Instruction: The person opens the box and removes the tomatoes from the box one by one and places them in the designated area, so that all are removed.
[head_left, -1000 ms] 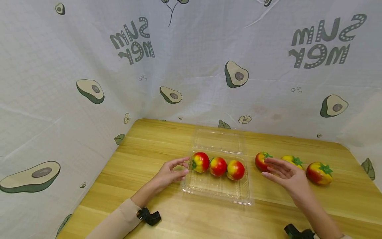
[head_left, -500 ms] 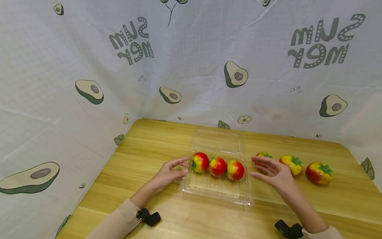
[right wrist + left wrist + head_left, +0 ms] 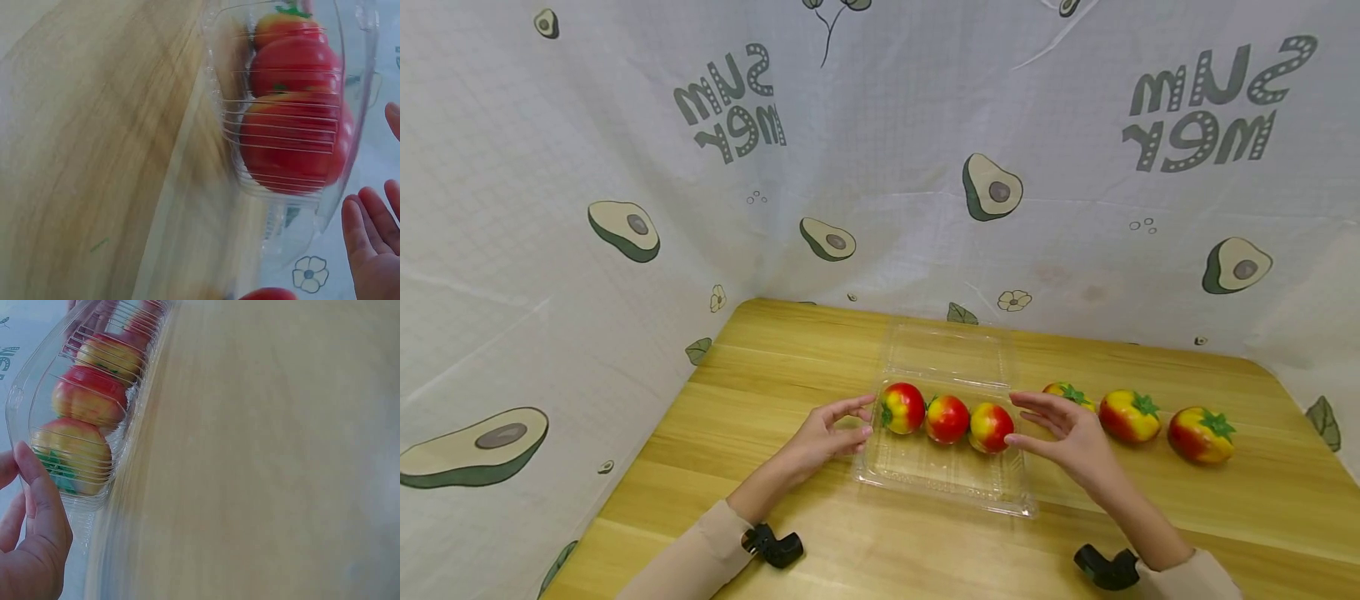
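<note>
A clear plastic clamshell box (image 3: 917, 475) lies with its lid (image 3: 947, 350) folded back. A row of three shiny red-and-yellow, tomato-like fruits (image 3: 947, 419) sits in its base. My left hand (image 3: 823, 433) is at the box's left edge, thumb and fingers apart; in the left wrist view the thumb (image 3: 42, 494) overlaps the rim. My right hand (image 3: 1067, 433) hovers at the right edge, fingers relaxed and holding nothing. In the right wrist view its fingers (image 3: 372, 219) show a gap to the box. Whether the right thumb touches the nearest fruit cannot be told.
Three more such fruits stand on the wooden table (image 3: 760, 358) at the right: one partly behind my right hand (image 3: 1071, 393), a middle one (image 3: 1129, 415) and an outer one (image 3: 1201, 435). A white avocado-print curtain (image 3: 880, 167) hangs behind the table and along its left side.
My right hand has moved left, from in front of the loose fruits to the box's right edge, uncovering the middle loose fruit. My left hand and the box have stayed put.
</note>
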`<state>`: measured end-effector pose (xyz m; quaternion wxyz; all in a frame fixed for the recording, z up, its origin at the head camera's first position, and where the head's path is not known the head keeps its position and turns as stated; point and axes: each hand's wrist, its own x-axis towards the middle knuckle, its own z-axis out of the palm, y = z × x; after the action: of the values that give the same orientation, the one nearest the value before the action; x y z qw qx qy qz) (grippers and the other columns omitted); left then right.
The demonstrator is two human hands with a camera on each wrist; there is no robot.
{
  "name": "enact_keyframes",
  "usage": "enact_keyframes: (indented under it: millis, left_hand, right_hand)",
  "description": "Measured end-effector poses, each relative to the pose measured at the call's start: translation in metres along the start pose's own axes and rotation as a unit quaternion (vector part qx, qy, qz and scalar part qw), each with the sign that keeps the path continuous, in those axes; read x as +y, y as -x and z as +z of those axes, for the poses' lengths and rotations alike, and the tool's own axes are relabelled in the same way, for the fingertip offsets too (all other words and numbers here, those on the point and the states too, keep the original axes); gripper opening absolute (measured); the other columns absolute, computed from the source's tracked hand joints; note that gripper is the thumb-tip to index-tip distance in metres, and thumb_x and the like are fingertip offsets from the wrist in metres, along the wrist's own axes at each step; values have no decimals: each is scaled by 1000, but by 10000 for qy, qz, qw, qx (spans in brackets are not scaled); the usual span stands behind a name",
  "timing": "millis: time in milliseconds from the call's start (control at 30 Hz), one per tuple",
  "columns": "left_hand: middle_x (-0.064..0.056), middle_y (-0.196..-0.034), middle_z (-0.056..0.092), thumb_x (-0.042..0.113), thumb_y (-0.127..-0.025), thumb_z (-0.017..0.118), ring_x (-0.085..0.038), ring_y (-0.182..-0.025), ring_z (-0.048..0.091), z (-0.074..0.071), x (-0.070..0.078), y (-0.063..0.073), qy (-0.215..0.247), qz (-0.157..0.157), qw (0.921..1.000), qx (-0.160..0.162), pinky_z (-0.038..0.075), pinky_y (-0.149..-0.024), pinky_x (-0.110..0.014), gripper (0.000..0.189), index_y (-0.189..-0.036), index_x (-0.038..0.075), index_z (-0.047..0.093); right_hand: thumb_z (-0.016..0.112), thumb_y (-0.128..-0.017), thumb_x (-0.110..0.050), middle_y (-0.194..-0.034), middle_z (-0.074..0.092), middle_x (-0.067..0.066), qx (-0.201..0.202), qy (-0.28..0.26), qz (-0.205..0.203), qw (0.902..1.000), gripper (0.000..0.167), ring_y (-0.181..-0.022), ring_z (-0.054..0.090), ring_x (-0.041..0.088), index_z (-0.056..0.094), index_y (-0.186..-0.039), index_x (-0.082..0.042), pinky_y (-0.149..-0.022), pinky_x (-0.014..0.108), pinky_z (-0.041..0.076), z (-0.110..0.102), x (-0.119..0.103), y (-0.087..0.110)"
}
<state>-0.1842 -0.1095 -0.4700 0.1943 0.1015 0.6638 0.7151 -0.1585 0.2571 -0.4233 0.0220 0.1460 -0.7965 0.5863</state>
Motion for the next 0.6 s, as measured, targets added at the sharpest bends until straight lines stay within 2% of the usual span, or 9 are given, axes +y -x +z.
enact_keyframes:
  millis: [167,300,500,600]
  left_hand:
    - [-13,-121,52,6,-95,69,-11,-77,59,0,0,0,-25,-17,10000,16,57,-73,-21,56,-147,5,49]
    - [-13,-121,52,6,-95,69,-11,-77,59,0,0,0,-42,-22,10000,30,57,-73,-22,56,-147,5,49]
    - [-13,-120,53,5,-95,68,-10,-76,59,0,0,0,-10,-24,10000,19,57,-73,-21,55,-147,4,49]
    - [-13,-120,52,5,-95,68,-10,-76,59,1,1,0,-7,-21,10000,8,57,-73,-21,56,-147,4,48]
  right_hand:
    - [82,-79,2,-129,57,30,-115,112,-171,9997,54,-113,59,1,59,-127,10,-95,20,49,5,6,-4]
    - [83,-77,4,-129,58,31,-168,87,-269,9995,55,-114,58,-1,59,-126,12,-98,20,47,8,8,-6]
    - [84,-77,0,-128,60,27,-167,327,-321,9988,55,-115,57,-1,61,-126,9,-98,20,46,12,9,-8]
    - [85,-76,1,-126,61,27,-142,429,-462,9979,55,-115,57,-1,62,-125,9,-98,17,46,14,10,-9]
